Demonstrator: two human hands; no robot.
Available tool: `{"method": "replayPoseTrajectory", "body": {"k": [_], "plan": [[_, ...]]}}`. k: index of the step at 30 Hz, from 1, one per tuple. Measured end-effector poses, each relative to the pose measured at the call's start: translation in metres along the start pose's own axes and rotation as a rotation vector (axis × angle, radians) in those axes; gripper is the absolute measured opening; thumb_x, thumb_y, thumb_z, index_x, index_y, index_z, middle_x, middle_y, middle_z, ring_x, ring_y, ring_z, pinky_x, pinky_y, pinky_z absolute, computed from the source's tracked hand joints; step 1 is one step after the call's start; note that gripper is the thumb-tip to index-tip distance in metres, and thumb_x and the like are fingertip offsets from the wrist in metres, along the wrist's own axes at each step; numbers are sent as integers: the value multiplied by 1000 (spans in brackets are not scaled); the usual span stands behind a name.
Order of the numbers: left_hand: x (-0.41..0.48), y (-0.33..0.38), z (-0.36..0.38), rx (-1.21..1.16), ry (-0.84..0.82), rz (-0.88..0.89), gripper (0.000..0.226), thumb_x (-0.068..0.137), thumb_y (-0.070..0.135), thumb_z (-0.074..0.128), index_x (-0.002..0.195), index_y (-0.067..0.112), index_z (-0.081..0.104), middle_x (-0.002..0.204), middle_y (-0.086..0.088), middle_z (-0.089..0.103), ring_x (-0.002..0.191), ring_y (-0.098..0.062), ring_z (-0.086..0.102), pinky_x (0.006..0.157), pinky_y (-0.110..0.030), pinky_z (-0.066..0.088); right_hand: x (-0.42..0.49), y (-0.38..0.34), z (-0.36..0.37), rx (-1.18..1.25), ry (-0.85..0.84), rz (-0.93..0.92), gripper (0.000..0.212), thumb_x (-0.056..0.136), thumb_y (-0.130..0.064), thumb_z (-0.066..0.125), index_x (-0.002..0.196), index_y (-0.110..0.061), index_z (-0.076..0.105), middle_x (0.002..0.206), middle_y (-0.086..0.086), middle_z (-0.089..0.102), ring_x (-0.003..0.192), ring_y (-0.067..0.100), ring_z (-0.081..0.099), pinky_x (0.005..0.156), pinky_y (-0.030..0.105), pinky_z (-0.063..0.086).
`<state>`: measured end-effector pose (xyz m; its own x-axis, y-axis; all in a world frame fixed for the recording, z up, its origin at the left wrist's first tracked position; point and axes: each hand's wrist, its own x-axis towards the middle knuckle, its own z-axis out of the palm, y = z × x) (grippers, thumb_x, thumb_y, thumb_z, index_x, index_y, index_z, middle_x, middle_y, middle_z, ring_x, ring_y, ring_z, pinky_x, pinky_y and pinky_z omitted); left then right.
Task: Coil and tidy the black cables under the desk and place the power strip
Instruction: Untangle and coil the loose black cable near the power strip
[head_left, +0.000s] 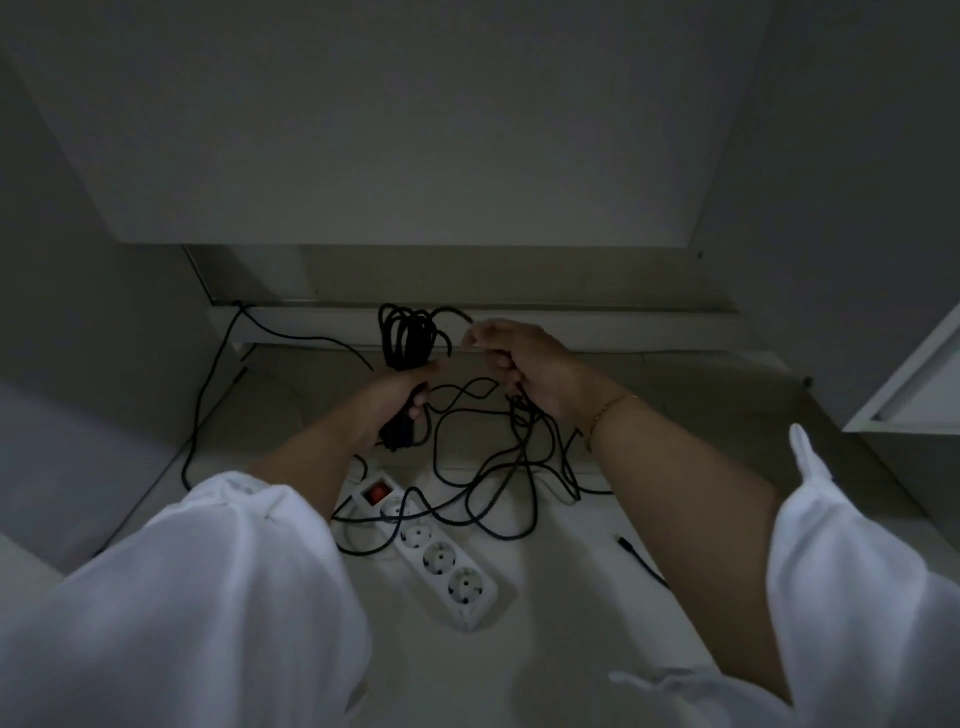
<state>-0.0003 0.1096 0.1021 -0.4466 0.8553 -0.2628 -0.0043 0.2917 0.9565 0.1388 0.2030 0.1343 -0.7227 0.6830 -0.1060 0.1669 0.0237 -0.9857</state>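
I saw the pale floor (545, 623) under the desk, with the white power strip (431, 551) lying near me beneath loose black cable (483, 499). My left hand (400, 405) was clenched round a coiled bundle (408, 338); my right hand (524, 364) pinched a strand beside it.

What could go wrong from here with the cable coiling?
1. The loose black cable loops lie over the white four-socket power strip with a red switch; pulling slack with the right hand could drag or flip the strip.
2. The loose run looks crossed over itself near that hand, so it may knot as it feeds in.
3. The left hand grips the coiled black cable bundle low, so its upper loops might spill.
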Motion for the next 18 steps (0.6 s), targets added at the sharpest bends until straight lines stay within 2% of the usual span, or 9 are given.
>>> {"method": "replayPoseTrajectory", "body": {"k": [2, 7, 10, 13, 16, 18], "plan": [[-2, -1, -1, 54, -22, -6, 28, 94, 30, 53, 68, 19, 50, 42, 7, 37, 35, -5, 31, 35, -14, 29, 2, -3, 0, 121, 66, -41, 30, 99, -23, 41, 75, -18, 58, 58, -2, 27, 41, 5, 26, 48, 22, 19], [-2, -1, 1, 65, -47, -9, 26, 94, 31, 54, 72, 18, 51, 41, 6, 34, 35, -6, 29, 36, -15, 28, 6, -4, 5, 260, 190, -40, 34, 101, -26, 36, 76, -15, 56, 57, -2, 24, 33, 3, 22, 43, 21, 17], [2, -2, 2, -73, -14, 9, 26, 93, 35, 55, 72, 20, 50, 42, 7, 35, 38, -6, 31, 40, -16, 30, 6, -7, 5, 207, 91, -24, 35, 102, -24, 30, 82, -16, 58, 57, -4, 29, 41, 6, 23, 45, 21, 17], [4, 0, 0, -186, 5, 43, 20, 92, 37, 56, 79, 22, 56, 45, 10, 41, 45, -5, 35, 49, -19, 30, 3, -6, 9, 80, -56, 15, 31, 100, -22, 36, 86, -17, 62, 61, -4, 40, 48, 8, 28, 45, 20, 22], [4, 3, 4, -191, -28, 45, 20, 92, 37, 55, 79, 22, 57, 49, 12, 45, 49, -5, 36, 51, -20, 29, 0, -3, 15, 4, -48, 67, 22, 96, -28, 49, 86, -14, 62, 64, 0, 50, 46, 10, 39, 46, 21, 27], [3, 4, 8, -234, -51, 54, 28, 94, 39, 50, 73, 22, 53, 50, 11, 44, 50, -6, 35, 52, -22, 29, -3, -4, 18, -43, -13, 141, 30, 91, -43, 54, 88, -13, 59, 63, 2, 52, 45, 11, 44, 42, 20, 32]]}}
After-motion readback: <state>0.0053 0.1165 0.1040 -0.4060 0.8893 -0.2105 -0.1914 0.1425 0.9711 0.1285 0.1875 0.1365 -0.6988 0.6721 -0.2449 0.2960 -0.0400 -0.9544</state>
